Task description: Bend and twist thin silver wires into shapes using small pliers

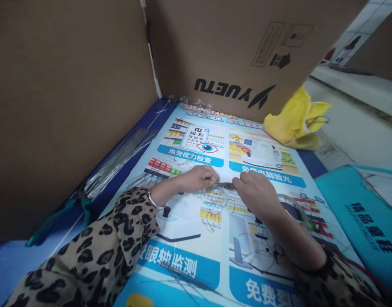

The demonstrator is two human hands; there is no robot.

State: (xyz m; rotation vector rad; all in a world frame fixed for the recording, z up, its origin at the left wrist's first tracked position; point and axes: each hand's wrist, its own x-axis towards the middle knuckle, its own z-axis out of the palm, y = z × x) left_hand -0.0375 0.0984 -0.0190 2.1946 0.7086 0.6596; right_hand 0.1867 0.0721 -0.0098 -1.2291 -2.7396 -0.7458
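My right hand [255, 189] is closed around a pair of small needle-nose pliers [225, 185]; their dark metal jaws point left and the handles are hidden in my palm. Closed in a pinch, my left hand [200, 177] meets the tip of the jaws and grips thin wire, most of it covered by the fingers. Below and between both hands, loops of thin wire [216, 200] spread over the printed poster [226, 238]. A silvery bracelet [155, 200] circles my left wrist. Under my right forearm lies a clear round coil [300, 209].
A bundle of straight wires [115, 162] lies to the left, near green-handled cutters [66, 211]. Cardboard walls [211, 47] rise at the back and left. A yellow bag [291, 123] and a turquoise box [362, 213] stand at the right. More straight wires [186, 275] lie in front.
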